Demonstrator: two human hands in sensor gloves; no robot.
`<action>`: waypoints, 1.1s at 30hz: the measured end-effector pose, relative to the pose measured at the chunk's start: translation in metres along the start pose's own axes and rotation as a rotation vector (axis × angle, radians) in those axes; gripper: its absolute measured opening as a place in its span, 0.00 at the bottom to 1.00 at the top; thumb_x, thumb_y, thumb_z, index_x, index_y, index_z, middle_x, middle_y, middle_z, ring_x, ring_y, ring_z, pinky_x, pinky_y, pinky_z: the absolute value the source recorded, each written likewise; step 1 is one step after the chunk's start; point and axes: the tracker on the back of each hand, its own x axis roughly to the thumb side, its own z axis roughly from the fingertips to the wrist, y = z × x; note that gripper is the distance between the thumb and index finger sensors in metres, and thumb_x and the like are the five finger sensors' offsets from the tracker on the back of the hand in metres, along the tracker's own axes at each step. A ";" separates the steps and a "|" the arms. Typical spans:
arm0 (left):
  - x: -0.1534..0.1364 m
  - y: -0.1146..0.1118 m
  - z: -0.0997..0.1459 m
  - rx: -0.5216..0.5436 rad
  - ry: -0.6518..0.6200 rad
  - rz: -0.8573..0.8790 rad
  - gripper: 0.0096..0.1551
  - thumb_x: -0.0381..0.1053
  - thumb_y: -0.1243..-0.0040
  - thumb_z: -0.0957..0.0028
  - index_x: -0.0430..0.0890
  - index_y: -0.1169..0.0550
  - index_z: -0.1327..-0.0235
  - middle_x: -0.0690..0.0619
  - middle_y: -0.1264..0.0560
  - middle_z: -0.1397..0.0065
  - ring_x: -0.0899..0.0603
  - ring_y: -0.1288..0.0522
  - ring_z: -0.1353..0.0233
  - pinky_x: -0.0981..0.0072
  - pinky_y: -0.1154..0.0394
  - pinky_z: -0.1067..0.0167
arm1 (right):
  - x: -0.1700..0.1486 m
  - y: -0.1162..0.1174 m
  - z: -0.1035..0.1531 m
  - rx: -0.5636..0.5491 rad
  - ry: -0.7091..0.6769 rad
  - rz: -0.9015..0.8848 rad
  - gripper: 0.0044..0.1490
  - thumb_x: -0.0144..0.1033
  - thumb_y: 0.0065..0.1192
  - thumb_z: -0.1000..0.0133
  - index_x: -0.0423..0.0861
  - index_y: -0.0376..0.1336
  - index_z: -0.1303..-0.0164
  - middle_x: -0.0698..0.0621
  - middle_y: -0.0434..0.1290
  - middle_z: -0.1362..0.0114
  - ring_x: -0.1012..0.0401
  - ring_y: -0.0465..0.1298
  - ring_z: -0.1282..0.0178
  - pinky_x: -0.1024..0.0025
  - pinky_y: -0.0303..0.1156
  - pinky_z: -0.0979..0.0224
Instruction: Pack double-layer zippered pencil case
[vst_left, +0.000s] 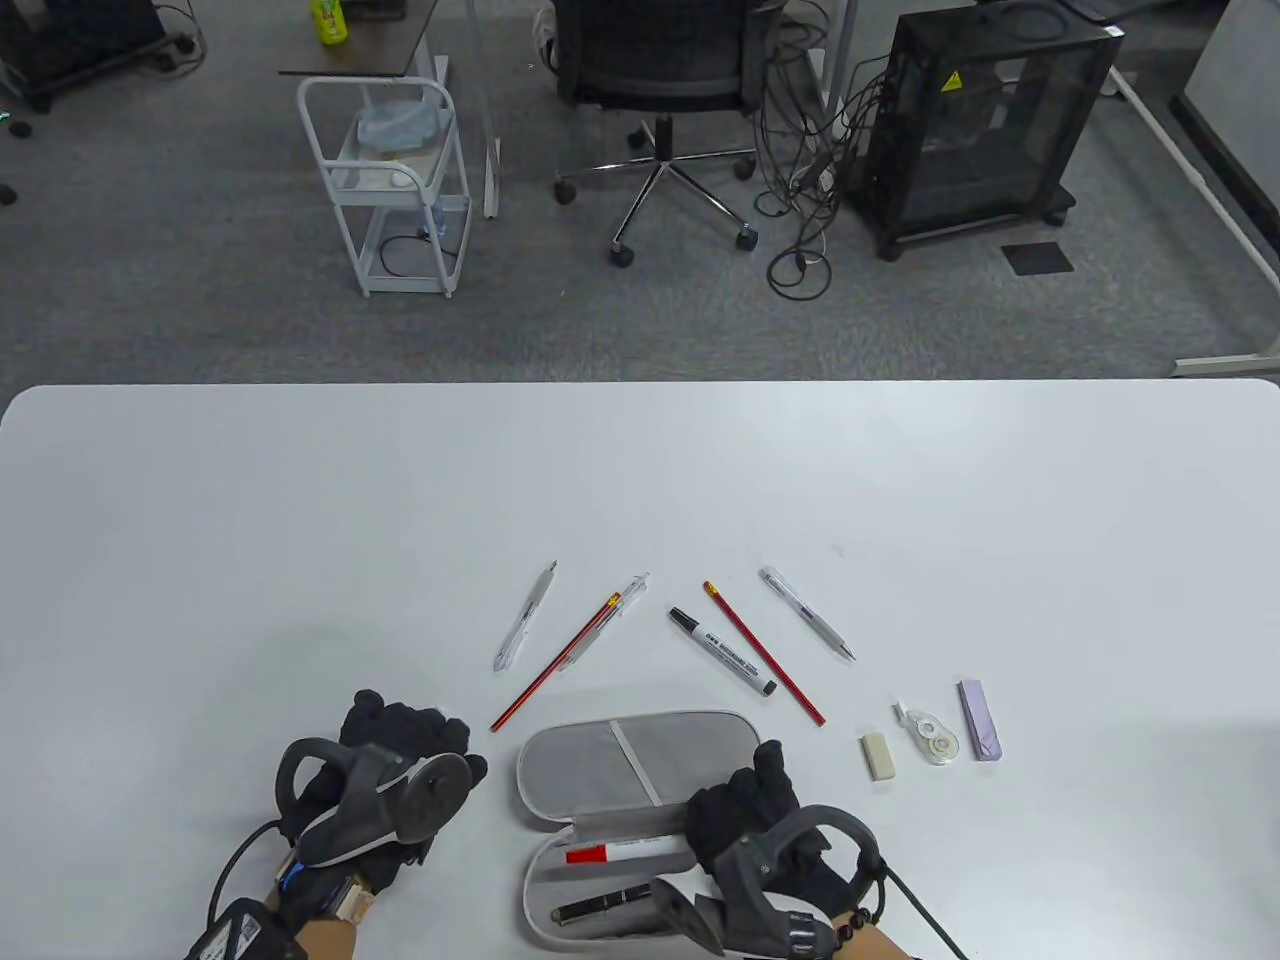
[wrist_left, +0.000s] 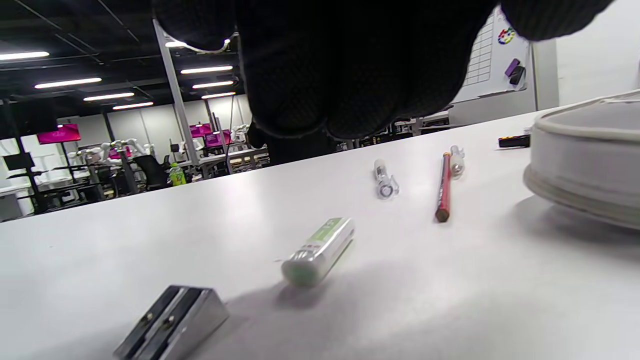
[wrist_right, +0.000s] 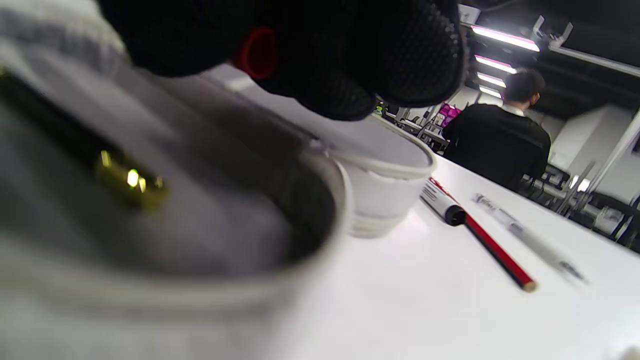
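Note:
The grey pencil case (vst_left: 600, 765) lies open at the table's front edge, its lid flipped back. Its lower tray holds a red-and-white marker (vst_left: 625, 852) and a black pen (vst_left: 600, 905). My right hand (vst_left: 745, 810) reaches into the tray and grips the marker's right end; the red end (wrist_right: 257, 52) shows between the fingers in the right wrist view. My left hand (vst_left: 400, 765) hovers left of the case, fingers loosely curled, holding nothing. Under it lie a metal sharpener (wrist_left: 172, 322) and a small green-and-white tube (wrist_left: 320, 250), both hidden in the table view.
Behind the case lie a clear pen (vst_left: 525, 628), a red pencil (vst_left: 552, 663) beside another clear pen (vst_left: 605, 620), a black marker (vst_left: 722, 651), a second red pencil (vst_left: 762, 652) and a silver pen (vst_left: 807, 612). At the right lie an eraser (vst_left: 877, 756), correction tape (vst_left: 930, 735) and a purple stick (vst_left: 981, 720).

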 end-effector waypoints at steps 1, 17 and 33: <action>0.000 -0.001 -0.001 -0.004 0.006 -0.002 0.29 0.69 0.50 0.52 0.54 0.19 0.48 0.54 0.17 0.39 0.40 0.18 0.37 0.40 0.33 0.31 | -0.001 0.002 0.000 0.010 0.000 -0.004 0.35 0.51 0.67 0.59 0.51 0.71 0.41 0.52 0.80 0.43 0.51 0.76 0.39 0.44 0.56 0.24; 0.009 -0.001 -0.058 -0.088 0.142 -0.206 0.34 0.71 0.56 0.52 0.54 0.21 0.43 0.53 0.19 0.35 0.39 0.20 0.34 0.39 0.34 0.30 | -0.037 0.004 0.002 -0.013 0.096 -0.227 0.38 0.55 0.64 0.56 0.48 0.69 0.37 0.49 0.78 0.38 0.50 0.75 0.37 0.44 0.55 0.24; 0.015 -0.054 -0.159 -0.460 0.403 -0.223 0.37 0.72 0.48 0.56 0.53 0.24 0.39 0.52 0.22 0.32 0.38 0.23 0.30 0.36 0.38 0.27 | -0.072 0.011 0.009 -0.030 0.222 -0.339 0.39 0.57 0.62 0.54 0.46 0.70 0.38 0.49 0.79 0.41 0.49 0.75 0.39 0.43 0.55 0.24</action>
